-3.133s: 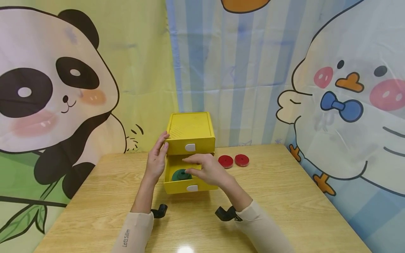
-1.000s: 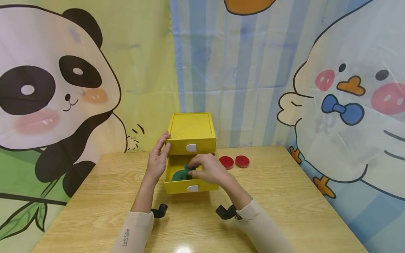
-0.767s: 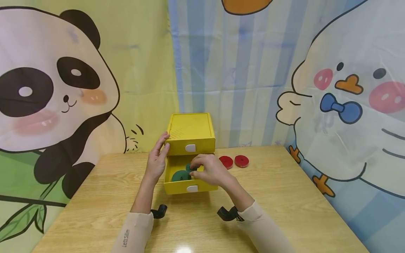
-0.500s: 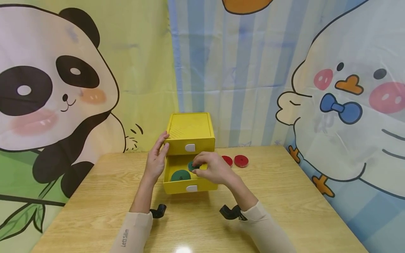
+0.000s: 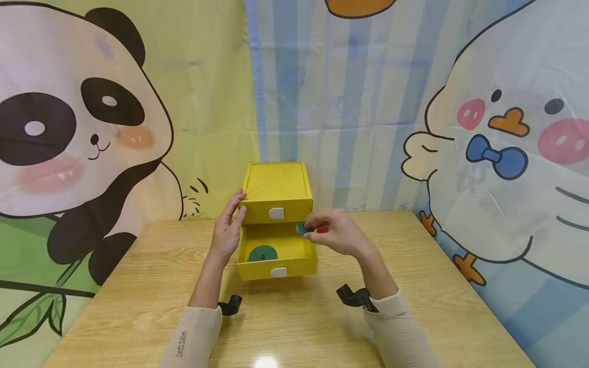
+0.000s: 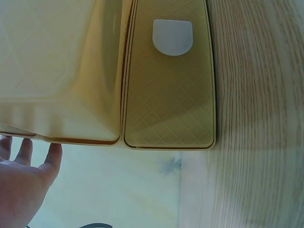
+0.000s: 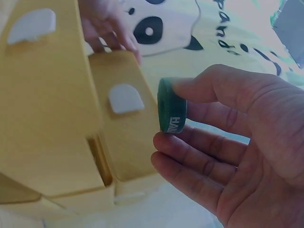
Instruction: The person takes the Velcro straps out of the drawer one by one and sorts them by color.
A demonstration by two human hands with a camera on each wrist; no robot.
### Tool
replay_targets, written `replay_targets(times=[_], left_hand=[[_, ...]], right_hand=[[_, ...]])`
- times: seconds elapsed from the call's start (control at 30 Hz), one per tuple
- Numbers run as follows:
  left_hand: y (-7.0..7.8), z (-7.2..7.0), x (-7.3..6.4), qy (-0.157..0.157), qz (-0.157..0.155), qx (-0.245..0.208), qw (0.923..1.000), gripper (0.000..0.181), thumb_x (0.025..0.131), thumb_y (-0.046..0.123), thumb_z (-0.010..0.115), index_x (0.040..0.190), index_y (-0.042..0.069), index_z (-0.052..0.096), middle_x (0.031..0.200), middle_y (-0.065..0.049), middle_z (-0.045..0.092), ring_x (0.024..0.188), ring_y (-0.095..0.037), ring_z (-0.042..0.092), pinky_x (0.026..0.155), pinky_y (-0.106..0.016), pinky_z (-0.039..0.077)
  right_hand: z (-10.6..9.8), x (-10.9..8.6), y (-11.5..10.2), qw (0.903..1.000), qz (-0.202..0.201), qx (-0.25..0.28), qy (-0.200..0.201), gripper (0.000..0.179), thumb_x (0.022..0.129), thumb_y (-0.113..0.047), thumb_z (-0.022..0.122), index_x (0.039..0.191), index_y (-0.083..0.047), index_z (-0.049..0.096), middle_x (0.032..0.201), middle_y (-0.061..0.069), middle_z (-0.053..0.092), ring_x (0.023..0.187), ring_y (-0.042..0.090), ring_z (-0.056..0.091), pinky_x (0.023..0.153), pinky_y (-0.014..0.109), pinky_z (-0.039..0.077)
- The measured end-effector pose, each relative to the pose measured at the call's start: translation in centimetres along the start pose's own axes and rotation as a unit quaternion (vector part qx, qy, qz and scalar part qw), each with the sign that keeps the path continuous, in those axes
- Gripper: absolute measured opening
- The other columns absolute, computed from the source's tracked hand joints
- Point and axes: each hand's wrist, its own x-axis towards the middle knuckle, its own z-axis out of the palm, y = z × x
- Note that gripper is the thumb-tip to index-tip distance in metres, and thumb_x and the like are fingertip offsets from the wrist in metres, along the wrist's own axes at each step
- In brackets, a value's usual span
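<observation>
My right hand (image 5: 342, 232) pinches a small green roll (image 7: 171, 105) with white lettering between thumb and fingers, just past the right side of a pulled-out yellow drawer (image 5: 257, 271). Inside that drawer, near its front left, lies a wider green disc-shaped roll (image 5: 263, 253). My left hand (image 5: 226, 227) rests with extended fingers against the left side of the yellow drawer cabinet (image 5: 276, 181), at the level of its closed top drawer. The left wrist view shows those fingertips on the cabinet's side, and a closed bottom drawer front (image 6: 166, 95) with a white handle.
A sliver of a red roll (image 5: 323, 230) shows behind my right fingers; the other red roll is hidden by that hand. The cabinet stands at the back of the wooden table (image 5: 414, 306), close to a printed curtain (image 5: 368, 102).
The small green roll, first on top of the wider one, has been taken hold of by my right hand, lifted and carried right, out of the drawer. The left hand stays put.
</observation>
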Motion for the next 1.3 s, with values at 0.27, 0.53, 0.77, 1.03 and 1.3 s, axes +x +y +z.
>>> replay_targets(times=[0.27,0.53,0.77,1.03,1.3], left_hand=[[0.0,-0.1,0.2,-0.002,0.001,0.004,1.0000,0.043,0.111,0.034,0.050,0.152,0.021,0.053,0.169,0.010,0.033,0.159,-0.012,0.023,0.130,-0.047,0.022],[-0.1,-0.2,0.0,-0.003,0.000,0.003,1.0000,0.043,0.111,0.032,0.050,0.153,0.020,0.052,0.170,0.007,0.031,0.160,-0.012,0.021,0.129,-0.048,0.022],[0.0,-0.1,-0.4,-0.002,-0.008,0.001,1.0000,0.045,0.112,0.029,0.050,0.155,0.017,0.048,0.172,0.005,0.028,0.161,-0.017,0.020,0.129,-0.049,0.022],[0.0,0.0,-0.3,0.000,-0.002,0.002,1.0000,0.045,0.111,0.030,0.050,0.155,0.019,0.050,0.171,0.007,0.030,0.160,-0.015,0.021,0.129,-0.049,0.023],[-0.1,0.0,-0.1,-0.001,0.003,0.000,1.0000,0.044,0.111,0.031,0.051,0.153,0.019,0.051,0.170,0.008,0.032,0.159,-0.013,0.022,0.129,-0.049,0.022]], right_hand=[[-2.2,-0.7,1.2,0.9990,0.026,0.000,0.036,0.010,0.091,-0.010,0.080,0.100,-0.007,0.078,0.115,0.009,0.076,0.096,0.021,0.067,0.093,0.051,0.057],[-2.7,-0.5,4.3,0.9942,0.073,-0.053,0.059,0.008,0.089,-0.009,0.079,0.096,-0.006,0.079,0.102,0.008,0.076,0.092,0.026,0.066,0.089,0.051,0.058],[-1.3,0.1,9.1,0.9876,0.123,-0.097,0.011,0.008,0.088,-0.009,0.081,0.093,-0.004,0.078,0.093,0.010,0.075,0.080,0.020,0.068,0.069,0.032,0.057],[-0.2,0.0,12.1,0.9788,0.150,-0.133,-0.043,0.007,0.083,-0.004,0.084,0.086,-0.002,0.078,0.082,0.005,0.075,0.073,0.016,0.062,0.068,0.032,0.056],[0.9,-0.6,13.6,0.9735,0.164,-0.139,-0.078,0.013,0.080,-0.006,0.088,0.081,-0.001,0.077,0.076,0.011,0.073,0.066,0.015,0.054,0.063,0.029,0.047]])
